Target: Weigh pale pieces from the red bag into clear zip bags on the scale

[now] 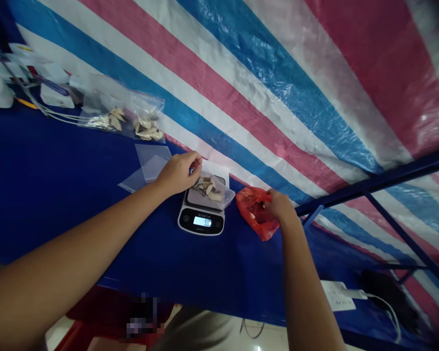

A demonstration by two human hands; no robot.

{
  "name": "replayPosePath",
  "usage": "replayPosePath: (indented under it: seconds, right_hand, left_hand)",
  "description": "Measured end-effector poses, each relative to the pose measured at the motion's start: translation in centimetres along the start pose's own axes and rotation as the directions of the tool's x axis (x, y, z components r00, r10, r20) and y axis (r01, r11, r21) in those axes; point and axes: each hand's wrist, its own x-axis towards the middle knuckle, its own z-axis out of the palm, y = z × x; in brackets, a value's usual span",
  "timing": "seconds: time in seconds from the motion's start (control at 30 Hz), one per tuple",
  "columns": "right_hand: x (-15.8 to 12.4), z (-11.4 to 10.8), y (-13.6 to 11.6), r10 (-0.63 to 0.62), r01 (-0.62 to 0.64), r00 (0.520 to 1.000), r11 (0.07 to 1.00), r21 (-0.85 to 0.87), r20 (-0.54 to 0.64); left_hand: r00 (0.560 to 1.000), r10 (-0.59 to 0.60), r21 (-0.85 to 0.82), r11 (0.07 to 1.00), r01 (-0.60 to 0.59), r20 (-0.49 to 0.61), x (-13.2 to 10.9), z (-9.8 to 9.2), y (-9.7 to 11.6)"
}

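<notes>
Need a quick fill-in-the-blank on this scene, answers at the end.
The hand pinching the clear bag on the scale is the ____ one.
The right hand is at a ____ plastic bag.
The table cover under the scale is ____.

Answers: left; red; blue.

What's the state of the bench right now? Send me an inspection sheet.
Surface: blue table cover.
Job's things: clear zip bag of pale dried pieces on a digital kitchen scale, display lit; red plastic bag.
Hands: left hand pinches the zip bag's top; right hand is at the red bag's mouth.
Clutter: two filled zip bags, flat clear bags, white devices.
Cables: white cables upper left; white power strip lower right.
Surroundings: striped tarp, blue metal frame.
</notes>
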Motion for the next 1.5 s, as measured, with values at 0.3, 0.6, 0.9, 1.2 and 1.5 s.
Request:
replayPosePath:
  seconds: [0.3, 0.6, 0.9, 1.2, 1.5]
  right_hand:
    - [-0.8, -4.3, -0.9, 0.008, 0.096, 0.809, 0.985, 0.145, -0.587]
    - [-6.3, 3.2, 0.2, -0.101, 0.126, 0.985, 0.977, 0.174, -0.142]
    - [1.4, 5.2, 1.0, -0.135, 0.13, 0.991, 0.968, 0.215, 0.01]
    - [-1.9, 3.9, 1.5, -0.092, 0.113, 0.991, 0.961, 0.251, -0.097]
    - [-4.3, 1.4, 2.8, -0.086, -0.079, 0.989, 0.366, 0.927, 0.119]
  left_hand:
    - [0.998, -0.062, 0.09, 0.994, 0.06, 0.023, 0.1, -0.1, -0.1]
    - [0.996, -0.078, 0.113, 0.991, 0.074, 0.036, 0.2, 0.0, -0.3]
    - [0.993, -0.106, 0.128, 0.987, 0.097, 0.058, 0.1, -0.1, -0.2]
    - [0.995, -0.089, 0.113, 0.99, 0.084, 0.048, 0.2, -0.1, -0.6]
    - [0.996, -0.071, 0.104, 0.992, 0.066, 0.045, 0.1, -0.1, -0.4]
